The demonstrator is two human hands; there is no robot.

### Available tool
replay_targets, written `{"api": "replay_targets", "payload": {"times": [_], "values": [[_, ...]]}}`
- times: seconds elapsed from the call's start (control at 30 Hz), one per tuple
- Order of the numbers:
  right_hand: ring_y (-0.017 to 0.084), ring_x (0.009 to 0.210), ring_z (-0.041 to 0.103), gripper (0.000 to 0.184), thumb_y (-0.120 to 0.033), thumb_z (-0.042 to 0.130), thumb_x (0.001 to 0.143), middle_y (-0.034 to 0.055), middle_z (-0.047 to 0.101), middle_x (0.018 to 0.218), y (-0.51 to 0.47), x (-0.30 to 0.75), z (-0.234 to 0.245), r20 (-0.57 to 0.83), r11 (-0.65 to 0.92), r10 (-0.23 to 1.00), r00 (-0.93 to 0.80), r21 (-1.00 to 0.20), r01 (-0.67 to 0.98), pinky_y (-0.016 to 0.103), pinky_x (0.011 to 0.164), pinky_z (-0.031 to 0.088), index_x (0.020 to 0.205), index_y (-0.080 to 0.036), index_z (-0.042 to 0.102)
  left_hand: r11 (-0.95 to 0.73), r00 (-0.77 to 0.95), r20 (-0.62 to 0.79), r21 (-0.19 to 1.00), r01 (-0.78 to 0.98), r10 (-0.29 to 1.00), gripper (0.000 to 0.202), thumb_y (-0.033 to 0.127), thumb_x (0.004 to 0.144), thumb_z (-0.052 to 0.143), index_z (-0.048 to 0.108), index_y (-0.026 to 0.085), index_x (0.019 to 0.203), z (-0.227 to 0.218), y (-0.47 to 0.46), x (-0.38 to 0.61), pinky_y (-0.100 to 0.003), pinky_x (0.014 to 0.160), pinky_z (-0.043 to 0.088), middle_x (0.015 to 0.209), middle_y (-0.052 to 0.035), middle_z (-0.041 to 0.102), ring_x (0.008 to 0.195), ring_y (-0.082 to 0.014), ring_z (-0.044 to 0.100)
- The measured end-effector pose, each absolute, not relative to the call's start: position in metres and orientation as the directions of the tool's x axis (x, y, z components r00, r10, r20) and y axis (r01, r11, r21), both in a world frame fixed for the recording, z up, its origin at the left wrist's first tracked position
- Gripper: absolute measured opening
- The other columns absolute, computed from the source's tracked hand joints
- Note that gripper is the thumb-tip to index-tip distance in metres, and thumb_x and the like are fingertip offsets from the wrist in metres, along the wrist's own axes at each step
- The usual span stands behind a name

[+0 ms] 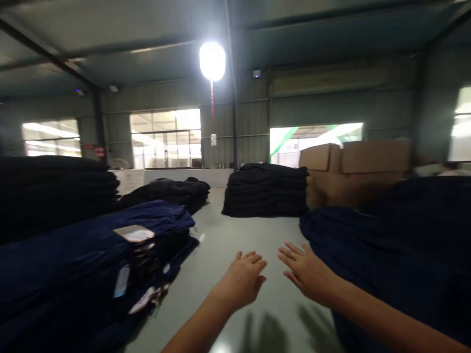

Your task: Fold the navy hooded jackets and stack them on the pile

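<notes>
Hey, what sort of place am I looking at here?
Probably a garment workshop or packing area: a stack of folded black cloth sits on a broad table, a navy pile carries what look like tags, and cardboard boxes stand behind.

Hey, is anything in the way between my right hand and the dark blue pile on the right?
Nothing visible is. Your right hand, open above the pale tabletop, appears just beside the near edge of the dark blue pile, with no other item between them.
</notes>
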State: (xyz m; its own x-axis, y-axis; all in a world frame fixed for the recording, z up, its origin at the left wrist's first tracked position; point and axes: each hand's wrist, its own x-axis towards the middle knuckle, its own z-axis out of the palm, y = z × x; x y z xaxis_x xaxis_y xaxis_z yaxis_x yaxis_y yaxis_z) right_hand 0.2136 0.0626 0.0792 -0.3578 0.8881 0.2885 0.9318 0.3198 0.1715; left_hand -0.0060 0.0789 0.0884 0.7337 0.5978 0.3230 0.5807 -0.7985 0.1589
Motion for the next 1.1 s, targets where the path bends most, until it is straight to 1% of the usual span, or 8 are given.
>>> {"api": "replay_targets", "payload": {"times": [0.23, 0.47, 0.57, 0.7, 0.73, 0.8, 0.9, 1.1], "values": [[0.029, 0.127, 0.038, 0.049, -0.021, 0.040, 0.079, 0.0137, 0.050, 0.132, 0.016, 0.354, 0.062, 0.190, -0.001, 0.981, -0.027, 0.145, 0.989, 0.053, 0.104, 0.028, 0.126, -0.012, 0.053, -0.847, 0.831, 0.198, 0.247, 0.472, 0.520, 0.054, 0.024, 0.084, 0.048, 0.036, 0.016, 0.136, 0.067, 0.081, 0.110, -0.045, 0.107, 0.026, 0.135, -0.0129, 0.047, 0.126, -0.0241, 0.039], [0.031, 0.129, 0.034, 0.052, -0.023, 0.037, 0.077, 0.0131, 0.049, 0.133, 0.019, 0.455, 0.040, 0.229, -0.137, 0.969, 0.096, 0.170, 0.976, 0.055, 0.104, 0.027, 0.125, -0.011, 0.053, -0.907, 0.889, 0.286, 0.331, 0.259, 0.358, 0.042, 0.022, 0.083, 0.048, 0.052, 0.016, 0.124, 0.047, 0.089, 0.243, -0.031, 0.099, 0.039, 0.126, -0.0086, 0.056, 0.117, -0.0194, 0.050], [0.032, 0.129, 0.033, 0.053, -0.020, 0.041, 0.071, 0.0134, 0.052, 0.130, 0.020, 0.480, 0.032, 0.286, -0.112, 0.957, 0.055, 0.188, 0.976, 0.058, 0.105, 0.024, 0.121, -0.014, 0.058, -0.921, 0.907, 0.284, 0.326, 0.212, 0.309, 0.049, 0.026, 0.081, 0.051, 0.046, 0.018, 0.129, 0.037, 0.090, 0.288, -0.036, 0.103, 0.034, 0.134, -0.0081, 0.048, 0.123, -0.0218, 0.043], [0.031, 0.124, 0.042, 0.063, -0.016, 0.042, 0.064, 0.0149, 0.052, 0.130, 0.012, 0.501, 0.030, 0.164, -0.056, 0.986, 0.030, 0.155, 0.986, 0.055, 0.106, 0.025, 0.125, -0.014, 0.054, -0.904, 0.914, 0.150, 0.274, 0.329, 0.378, 0.091, 0.046, 0.065, 0.068, 0.025, 0.023, 0.142, 0.024, 0.084, 0.323, -0.056, 0.098, 0.033, 0.130, -0.0126, 0.049, 0.117, -0.0359, 0.044], [0.031, 0.123, 0.042, 0.065, -0.015, 0.043, 0.062, 0.0150, 0.051, 0.130, 0.009, 0.504, 0.031, 0.105, -0.038, 0.994, 0.022, 0.148, 0.988, 0.054, 0.106, 0.024, 0.127, -0.013, 0.053, -0.898, 0.903, 0.141, 0.246, 0.365, 0.405, 0.090, 0.045, 0.065, 0.069, 0.025, 0.027, 0.142, 0.021, 0.083, 0.328, -0.056, 0.094, 0.036, 0.126, -0.0121, 0.051, 0.113, -0.0364, 0.047], [0.030, 0.125, 0.040, 0.070, -0.014, 0.045, 0.058, 0.0145, 0.051, 0.131, 0.003, 0.510, 0.033, 0.004, 0.010, 1.000, -0.011, 0.138, 0.990, 0.052, 0.108, 0.023, 0.128, -0.012, 0.051, -0.886, 0.877, 0.165, 0.197, 0.420, 0.452, 0.065, 0.032, 0.073, 0.061, 0.039, 0.034, 0.134, 0.014, 0.083, 0.335, -0.051, 0.089, 0.041, 0.117, -0.0094, 0.054, 0.106, -0.0332, 0.050], [0.028, 0.126, 0.039, 0.073, -0.012, 0.046, 0.055, 0.0125, 0.050, 0.131, -0.003, 0.515, 0.036, -0.034, 0.049, 0.998, -0.045, 0.116, 0.992, 0.050, 0.108, 0.023, 0.128, -0.014, 0.051, -0.848, 0.828, 0.198, 0.208, 0.487, 0.524, 0.037, 0.013, 0.076, 0.046, 0.063, 0.026, 0.107, 0.007, 0.091, 0.339, -0.039, 0.086, 0.043, 0.099, -0.0080, 0.059, 0.098, -0.0255, 0.053], [0.028, 0.122, 0.046, 0.059, -0.009, 0.044, 0.062, 0.0120, 0.057, 0.124, -0.003, 0.510, 0.041, 0.007, 0.020, 1.000, -0.021, 0.098, 0.995, 0.050, 0.107, 0.023, 0.118, -0.016, 0.060, -0.739, 0.696, 0.249, 0.265, 0.620, 0.673, 0.036, 0.004, 0.074, 0.037, 0.060, 0.015, 0.100, 0.008, 0.110, 0.327, -0.030, 0.086, 0.044, 0.099, -0.0093, 0.057, 0.096, -0.0197, 0.053]]}}
